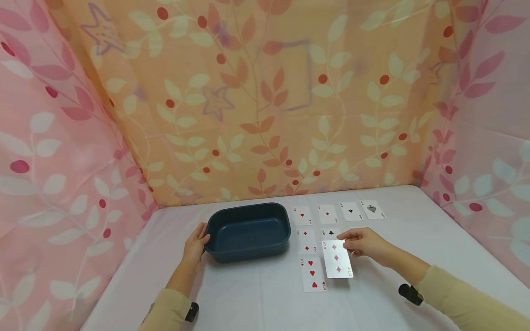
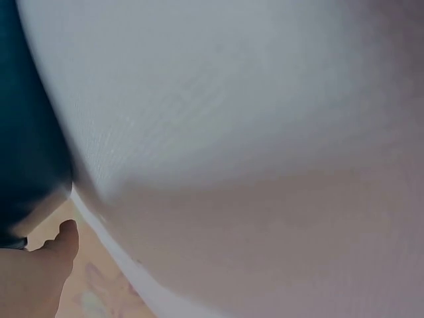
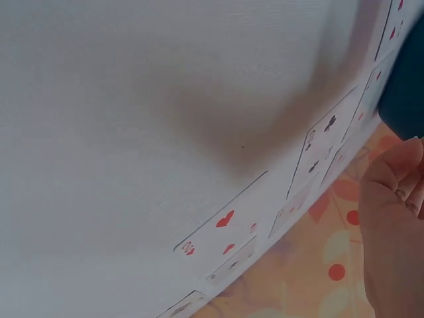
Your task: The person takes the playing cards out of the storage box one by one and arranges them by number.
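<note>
My right hand [image 1: 366, 243] pinches the three of diamonds [image 1: 337, 262] by its upper right corner, face up and just above the table. In the right wrist view the hand [image 3: 396, 225] shows at the right edge, with the held card out of sight. The dark blue rectangular container [image 1: 248, 253] stands left of the cards, with nothing visible inside. My left hand [image 1: 194, 246] holds its left side. Beside the held card lies the three of hearts [image 1: 313, 274]. Behind are the two of diamonds [image 1: 307, 241] and two of clubs [image 1: 330, 233], the latter partly covered.
A back row holds the ace of hearts [image 1: 302, 215], ace of diamonds [image 1: 328, 214], ace of clubs [image 1: 351, 211] and ace of spades [image 1: 373, 209]. The two of hearts [image 3: 228, 225] lies near my right hand. White cloth [image 1: 256, 299] covers the table; patterned curtains [image 1: 265, 92] surround it.
</note>
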A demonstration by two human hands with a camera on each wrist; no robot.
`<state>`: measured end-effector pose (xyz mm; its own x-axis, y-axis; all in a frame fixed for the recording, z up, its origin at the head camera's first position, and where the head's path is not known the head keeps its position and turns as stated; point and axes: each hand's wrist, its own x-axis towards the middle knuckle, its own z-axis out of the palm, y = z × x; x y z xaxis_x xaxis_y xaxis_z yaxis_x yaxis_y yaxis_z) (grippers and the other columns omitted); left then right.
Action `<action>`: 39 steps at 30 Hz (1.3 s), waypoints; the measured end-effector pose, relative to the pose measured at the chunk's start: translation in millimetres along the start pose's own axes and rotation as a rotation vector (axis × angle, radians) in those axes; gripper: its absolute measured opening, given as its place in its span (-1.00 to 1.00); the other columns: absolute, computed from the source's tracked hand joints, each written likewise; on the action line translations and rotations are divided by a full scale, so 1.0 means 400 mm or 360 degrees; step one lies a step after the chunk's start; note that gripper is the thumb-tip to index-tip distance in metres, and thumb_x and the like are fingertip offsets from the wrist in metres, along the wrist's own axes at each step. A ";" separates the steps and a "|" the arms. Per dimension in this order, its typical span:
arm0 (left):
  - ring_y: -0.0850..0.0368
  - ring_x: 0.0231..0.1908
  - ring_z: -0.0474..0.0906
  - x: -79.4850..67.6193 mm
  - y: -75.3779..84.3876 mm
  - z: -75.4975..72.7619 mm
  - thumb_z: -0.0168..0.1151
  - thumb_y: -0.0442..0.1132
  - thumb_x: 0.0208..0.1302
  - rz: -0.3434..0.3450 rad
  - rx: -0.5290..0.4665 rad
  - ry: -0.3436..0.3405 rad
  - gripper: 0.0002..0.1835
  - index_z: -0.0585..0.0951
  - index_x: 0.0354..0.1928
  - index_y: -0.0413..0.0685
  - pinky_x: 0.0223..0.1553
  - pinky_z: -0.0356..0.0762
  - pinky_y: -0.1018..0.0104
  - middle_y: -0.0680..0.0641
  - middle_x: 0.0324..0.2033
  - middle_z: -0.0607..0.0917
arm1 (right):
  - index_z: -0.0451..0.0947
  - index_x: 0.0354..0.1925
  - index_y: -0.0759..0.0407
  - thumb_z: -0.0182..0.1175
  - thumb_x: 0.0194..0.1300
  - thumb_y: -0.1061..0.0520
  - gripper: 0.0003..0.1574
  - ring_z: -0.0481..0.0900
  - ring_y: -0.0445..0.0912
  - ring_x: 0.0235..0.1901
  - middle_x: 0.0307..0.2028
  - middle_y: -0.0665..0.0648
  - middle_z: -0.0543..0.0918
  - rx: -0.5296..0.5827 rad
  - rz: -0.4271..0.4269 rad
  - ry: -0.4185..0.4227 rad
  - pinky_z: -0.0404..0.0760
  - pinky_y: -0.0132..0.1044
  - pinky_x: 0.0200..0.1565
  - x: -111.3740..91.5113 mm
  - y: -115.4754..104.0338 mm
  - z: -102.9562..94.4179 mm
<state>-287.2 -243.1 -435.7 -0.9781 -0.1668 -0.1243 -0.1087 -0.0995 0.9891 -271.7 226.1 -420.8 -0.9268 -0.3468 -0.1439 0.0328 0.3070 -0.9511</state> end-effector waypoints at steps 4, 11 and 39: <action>0.03 0.47 -0.17 0.003 -0.003 -0.003 -0.17 -0.41 0.51 -0.0001 0.0002 -0.0005 -0.37 -0.09 0.52 -0.15 0.43 -0.10 0.01 -0.12 0.48 -0.02 | 0.41 0.11 0.60 0.15 0.29 0.32 -0.52 0.52 -0.12 -0.43 -0.26 0.10 0.70 -0.0018 0.0028 0.0010 0.58 -0.33 -0.35 -0.007 0.020 -0.002; 0.04 0.48 -0.19 0.005 -0.005 -0.008 -0.15 -0.39 0.51 -0.0019 0.0027 -0.0005 -0.36 -0.08 0.52 -0.14 0.43 -0.14 -0.05 -0.10 0.48 -0.01 | 0.52 0.04 0.50 0.16 0.28 0.31 -0.62 0.46 -0.10 -0.46 -0.36 0.06 0.66 -0.0080 0.0105 0.0048 0.53 -0.32 -0.37 -0.021 0.037 0.005; -0.04 0.47 -0.18 0.003 0.008 -0.022 -0.19 -0.38 0.51 0.0068 0.0135 0.0029 -0.38 -0.09 0.50 -0.26 0.43 -0.14 -0.02 -0.20 0.48 -0.03 | 0.53 -0.11 0.48 0.10 0.24 0.40 -0.76 0.46 -0.10 -0.59 -0.58 0.07 0.50 -0.0690 -0.0052 0.0145 0.48 -0.35 -0.52 -0.019 0.042 0.021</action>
